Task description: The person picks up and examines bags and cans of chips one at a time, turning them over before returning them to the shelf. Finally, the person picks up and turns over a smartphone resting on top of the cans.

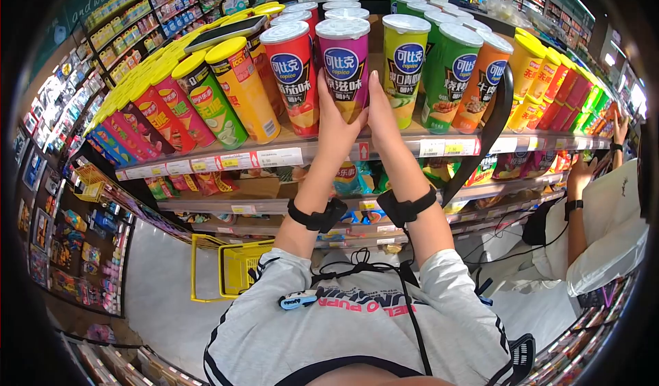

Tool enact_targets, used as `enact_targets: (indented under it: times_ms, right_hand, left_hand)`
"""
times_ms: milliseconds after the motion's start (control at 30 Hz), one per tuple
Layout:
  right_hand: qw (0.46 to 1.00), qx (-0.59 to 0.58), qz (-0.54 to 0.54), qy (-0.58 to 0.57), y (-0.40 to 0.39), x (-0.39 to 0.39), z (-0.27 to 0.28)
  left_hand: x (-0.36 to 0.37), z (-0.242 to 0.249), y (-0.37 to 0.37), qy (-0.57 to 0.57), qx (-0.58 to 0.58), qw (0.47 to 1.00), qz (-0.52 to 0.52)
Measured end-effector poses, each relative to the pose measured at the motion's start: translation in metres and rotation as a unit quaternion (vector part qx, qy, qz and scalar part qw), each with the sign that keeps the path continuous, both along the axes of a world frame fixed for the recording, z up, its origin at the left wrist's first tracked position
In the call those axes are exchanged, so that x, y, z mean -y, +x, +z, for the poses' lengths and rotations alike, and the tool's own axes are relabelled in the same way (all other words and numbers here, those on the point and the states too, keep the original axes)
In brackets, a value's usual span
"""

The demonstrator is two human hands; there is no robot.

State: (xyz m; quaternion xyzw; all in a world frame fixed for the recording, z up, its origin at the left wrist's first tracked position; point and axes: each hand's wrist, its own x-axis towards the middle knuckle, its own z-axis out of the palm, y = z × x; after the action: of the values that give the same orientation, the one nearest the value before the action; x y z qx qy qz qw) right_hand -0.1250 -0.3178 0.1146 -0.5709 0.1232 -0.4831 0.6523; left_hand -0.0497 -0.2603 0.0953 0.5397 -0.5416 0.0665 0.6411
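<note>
A purple canister of potato chips (pixel 343 50) with a clear plastic lid stands upright at the front of the upper shelf. My left hand (pixel 335 117) is on its left side and my right hand (pixel 382 115) on its right, thumbs up along the canister, holding it between them. Close to my left hand is a red chip canister (pixel 288 70). Beside my right hand stands a yellow-green chip canister (pixel 406 63), followed by a green one (pixel 449 77) and an orange one (pixel 484 80). Whether the purple canister touches the shelf is hard to tell.
Several yellow-lidded canisters (pixel 206 98) line the shelf at left, with a dark phone-like slab (pixel 225 32) lying on top. Price labels run along the shelf edge (pixel 398 146). A yellow basket (pixel 240 269) is below left. Another person (pixel 611 214) reaches toward the shelf at right.
</note>
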Motion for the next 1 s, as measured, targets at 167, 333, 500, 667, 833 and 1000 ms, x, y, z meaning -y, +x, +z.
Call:
enact_targets:
  times_ms: [167, 333, 500, 667, 833, 1000]
  right_hand:
    - [0.998, 0.023, 0.013, 0.059, 0.014, 0.020, -0.007]
    - [0.996, 0.049, 0.040, 0.065, 0.023, 0.017, -0.007]
    - [0.997, 0.040, 0.027, 0.055, 0.024, 0.019, -0.009]
    - [0.999, 0.013, -0.001, 0.053, 0.021, 0.014, -0.006]
    - [0.999, 0.002, -0.012, 0.040, 0.017, 0.007, 0.001]
    - [0.998, -0.014, -0.042, 0.035, 0.019, 0.009, 0.000]
  left_hand:
    - [-0.007, -0.012, -0.013, 0.024, 0.016, 0.998, 0.052]
    - [-0.011, -0.030, -0.020, 0.044, 0.076, 0.990, 0.106]
    - [-0.006, -0.036, -0.016, 0.007, 0.095, 0.991, 0.099]
    - [-0.007, -0.036, -0.016, 0.003, 0.094, 0.991, 0.096]
    - [-0.008, -0.035, -0.016, -0.005, 0.097, 0.991, 0.094]
    - [-0.007, -0.035, -0.015, -0.003, 0.103, 0.989, 0.104]
